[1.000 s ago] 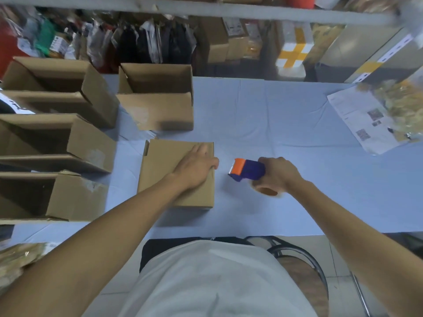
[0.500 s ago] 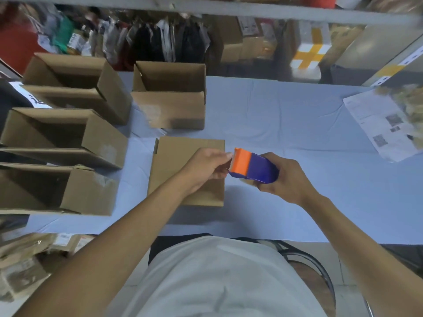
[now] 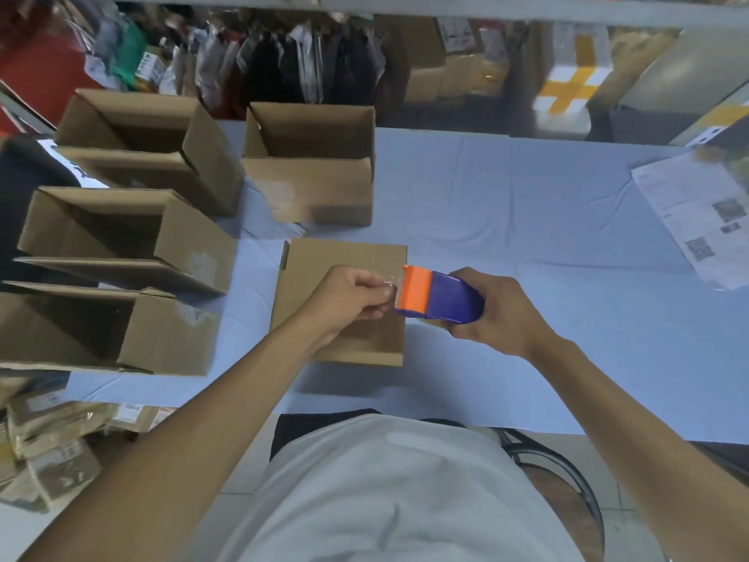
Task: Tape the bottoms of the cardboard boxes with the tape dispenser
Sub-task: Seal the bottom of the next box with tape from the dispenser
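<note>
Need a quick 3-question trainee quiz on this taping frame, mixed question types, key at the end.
1. True or false: the right hand grips the tape dispenser.
2. What does the left hand pinch? A) a box flap B) the tape end at the dispenser's orange head C) the printed sheet
3. How many open boxes stand left of and behind the flat-topped box under the hands?

Key: 1 true; 2 B; 3 four: three down the left side, one behind.
</note>
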`<state>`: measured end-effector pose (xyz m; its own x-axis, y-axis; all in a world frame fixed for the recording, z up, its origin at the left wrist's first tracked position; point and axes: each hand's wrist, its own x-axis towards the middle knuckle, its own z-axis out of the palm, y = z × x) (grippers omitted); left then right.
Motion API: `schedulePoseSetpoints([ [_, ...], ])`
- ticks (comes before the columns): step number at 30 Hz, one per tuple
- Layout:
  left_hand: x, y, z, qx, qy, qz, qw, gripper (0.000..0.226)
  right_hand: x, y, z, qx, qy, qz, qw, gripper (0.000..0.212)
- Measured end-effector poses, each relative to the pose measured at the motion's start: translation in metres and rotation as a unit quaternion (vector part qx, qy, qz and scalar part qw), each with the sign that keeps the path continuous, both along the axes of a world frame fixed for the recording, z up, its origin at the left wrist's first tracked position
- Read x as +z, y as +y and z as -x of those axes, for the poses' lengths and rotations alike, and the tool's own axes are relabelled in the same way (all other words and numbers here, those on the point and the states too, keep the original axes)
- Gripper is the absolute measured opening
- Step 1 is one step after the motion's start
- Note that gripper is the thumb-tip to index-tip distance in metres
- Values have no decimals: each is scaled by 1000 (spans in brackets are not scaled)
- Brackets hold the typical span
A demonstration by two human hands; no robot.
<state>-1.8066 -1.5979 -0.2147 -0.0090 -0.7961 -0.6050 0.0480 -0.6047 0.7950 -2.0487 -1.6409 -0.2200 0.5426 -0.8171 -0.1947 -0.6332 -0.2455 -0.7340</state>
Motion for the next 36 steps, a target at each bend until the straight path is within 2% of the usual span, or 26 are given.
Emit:
schedulePoseSetpoints([
  [3,-6,1,-1,23,-135,-7,991,8,-3,-4,4,41,37,-2,998,52],
  [5,-12,3,-7,15,-182,-26,983,11,-7,-7,16,65,93,3,993,51],
  [7,-15,3,-7,6,-188,-40,981,14,-11,-10,28,56,131,10,990,49],
  [14,-23,-5,-5,6,-223,-49,973,18,-19,-18,50,25,169,-11,985,48],
  [20,-18,-7,-6,-60,-316,-40,946,26,-29,-13,46,43,188,-7,981,44],
  [21,-15,-9,-4,-100,-384,-34,917,31,-30,-13,45,49,195,-7,980,44],
  [23,-9,-11,-4,-197,-569,-27,798,53,-32,-14,45,60,209,-6,976,44],
  [24,-6,-11,-5,-230,-628,-23,744,61,-34,-14,46,61,211,-7,975,44],
  [25,-4,-12,-5,-250,-654,-16,714,61,-36,-14,46,62,213,-6,975,44],
  [26,-3,-13,-4,-260,-653,9,712,53,-36,-15,44,67,218,0,974,44],
  [27,-5,-14,-3,-280,-627,44,726,36,-37,-16,40,78,230,6,970,44],
  [28,-6,-12,-2,-300,-558,92,768,20,-38,-18,35,90,242,8,966,44],
  [29,-7,-11,1,-331,-472,140,805,17,-38,-18,31,99,252,3,963,44],
  [30,-6,-9,3,-360,-394,180,826,24,-37,-20,26,106,261,-1,959,44],
  [31,-7,-9,4,-403,-362,206,815,26,-36,-22,23,111,272,-3,956,45],
  [32,-8,-10,5,-443,-382,225,780,31,-34,-23,21,114,281,-4,953,44],
  [33,-13,-12,5,-473,-429,226,735,40,-33,-25,20,117,289,-4,950,42],
  [35,-22,-16,7,-492,-499,238,672,49,-27,-23,13,118,306,-11,944,39],
  [36,-23,-18,11,-486,-511,240,667,47,-24,-22,7,117,315,-16,942,37],
])
